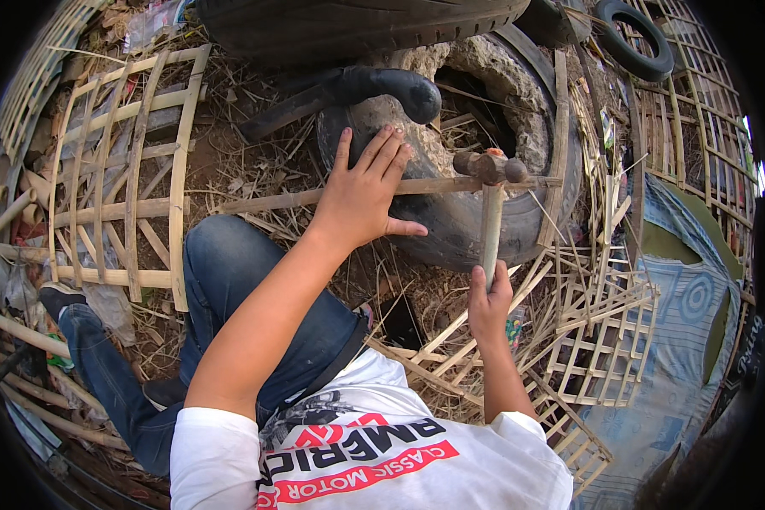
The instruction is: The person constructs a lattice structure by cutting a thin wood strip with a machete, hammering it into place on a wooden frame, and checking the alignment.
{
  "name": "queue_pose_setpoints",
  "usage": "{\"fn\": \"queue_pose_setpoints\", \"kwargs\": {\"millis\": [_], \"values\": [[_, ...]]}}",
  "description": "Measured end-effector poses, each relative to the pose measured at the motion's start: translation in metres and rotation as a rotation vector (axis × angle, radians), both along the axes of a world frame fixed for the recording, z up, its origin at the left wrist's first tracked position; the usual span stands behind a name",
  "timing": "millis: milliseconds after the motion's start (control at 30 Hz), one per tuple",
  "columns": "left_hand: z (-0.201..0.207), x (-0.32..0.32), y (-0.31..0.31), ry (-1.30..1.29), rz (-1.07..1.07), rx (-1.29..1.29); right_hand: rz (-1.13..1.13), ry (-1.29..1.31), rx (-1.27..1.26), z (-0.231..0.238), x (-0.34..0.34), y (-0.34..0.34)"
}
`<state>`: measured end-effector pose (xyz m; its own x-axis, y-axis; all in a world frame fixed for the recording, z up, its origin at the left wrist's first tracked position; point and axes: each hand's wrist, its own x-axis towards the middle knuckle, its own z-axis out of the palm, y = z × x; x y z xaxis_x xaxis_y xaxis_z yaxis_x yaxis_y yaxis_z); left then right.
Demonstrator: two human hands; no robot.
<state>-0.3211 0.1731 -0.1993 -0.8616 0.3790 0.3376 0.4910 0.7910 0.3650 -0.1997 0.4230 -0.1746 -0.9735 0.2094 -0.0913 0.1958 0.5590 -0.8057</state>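
Observation:
My right hand [490, 306] is wrapped round the pale handle of a hammer [491, 223]. Its dark head covers part of a thin wooden strip [438, 186], close to where that strip meets an upright wooden slat [558, 136]. Whether the head touches the strip I cannot tell. My left hand [364, 195] lies palm down across the same strip, fingers stretched out and thumb apart. Beneath both hands is a tyre [438, 223] with rough concrete [524, 100] inside it and a dark hole in the middle.
A curved dark rubber piece [399, 88] and a large tyre [357, 30] lie beyond my hands. A split-bamboo lattice [181, 161] stands at left, with another lattice [599, 361] and loose strips at right. Blue cloth [680, 314] lies far right; a small tyre [634, 40] is at upper right.

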Motion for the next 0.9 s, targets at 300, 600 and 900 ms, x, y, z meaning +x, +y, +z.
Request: {"fn": "queue_pose_setpoints", "kwargs": {"millis": [300,600,900], "values": [[-0.001,0.002,0.003,-0.018,0.027,0.035,-0.004,0.137,0.228,0.068,0.020,0.001],[0.000,-0.002,-0.003,-0.001,0.014,0.052,-0.003,0.125,0.410,0.058,0.023,-0.011],[0.011,-0.001,-0.008,-0.009,-0.038,-0.027,0.017,0.017,0.393,0.037,0.021,-0.017]]}}
